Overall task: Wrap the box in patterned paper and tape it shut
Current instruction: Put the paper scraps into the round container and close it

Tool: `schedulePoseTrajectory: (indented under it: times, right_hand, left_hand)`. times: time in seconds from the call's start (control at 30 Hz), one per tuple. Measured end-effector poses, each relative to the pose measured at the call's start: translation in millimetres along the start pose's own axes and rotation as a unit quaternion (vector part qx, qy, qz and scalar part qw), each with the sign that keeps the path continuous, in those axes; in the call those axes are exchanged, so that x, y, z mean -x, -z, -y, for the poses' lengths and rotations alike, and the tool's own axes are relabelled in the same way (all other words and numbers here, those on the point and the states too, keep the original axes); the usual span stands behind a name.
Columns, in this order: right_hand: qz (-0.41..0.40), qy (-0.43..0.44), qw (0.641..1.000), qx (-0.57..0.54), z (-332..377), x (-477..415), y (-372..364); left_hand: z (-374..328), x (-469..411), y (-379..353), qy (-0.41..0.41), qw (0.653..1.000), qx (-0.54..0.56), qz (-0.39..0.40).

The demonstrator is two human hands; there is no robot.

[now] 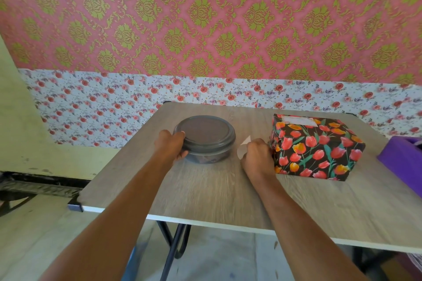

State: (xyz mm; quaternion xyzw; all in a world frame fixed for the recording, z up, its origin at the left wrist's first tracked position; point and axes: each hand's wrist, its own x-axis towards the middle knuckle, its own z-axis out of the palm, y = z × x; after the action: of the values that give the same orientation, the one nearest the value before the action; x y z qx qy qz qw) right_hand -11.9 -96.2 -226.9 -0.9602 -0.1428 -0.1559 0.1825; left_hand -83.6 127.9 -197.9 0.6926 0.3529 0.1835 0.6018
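On the table (pixel 205 191), right: tulip-paper box (pixel 319 150), wrapped.
Right hand (pixel 257 156): pinching pale tape strip (pixel 242 149) beside it.
Left hand (pixel 170 148): gripping grey lidded container (pixel 206 138).
Risk: strip could curl, stick to itself.

Wall upper part: pink damask paper (pixel 205 18) with green-gold motifs. Below it, a white band of red-rose floral paper (pixel 102 102). Plain cream wall (pixel 16 121) at left. Wood-grain desk (pixel 205 189), white edge, black metal legs (pixel 175 242). Pale grey floor (pixel 217 258). Even, soft light.
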Motion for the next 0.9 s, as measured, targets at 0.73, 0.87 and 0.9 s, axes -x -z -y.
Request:
schedulePoseTrajectory:
  times: [0.73, 0.87, 0.9]
  right_hand:
    - [0.031, 0.071, 0.968, -0.24, 43.3, -70.6, -4.2]
    - [0.055, 0.089, 0.967, -0.232, 50.4, -95.9, -7.5]
    - [0.061, 0.089, 0.966, -0.234, 52.0, -99.2, -10.4]
  left_hand:
    - [-12.6, -23.9, 7.3, -0.042, 0.998, -0.037, -0.018]
    - [-17.5, -46.0, 10.3, -0.049, 0.998, -0.028, -0.024]
    - [-17.1, -51.3, 10.9, -0.049, 0.998, -0.028, -0.024]
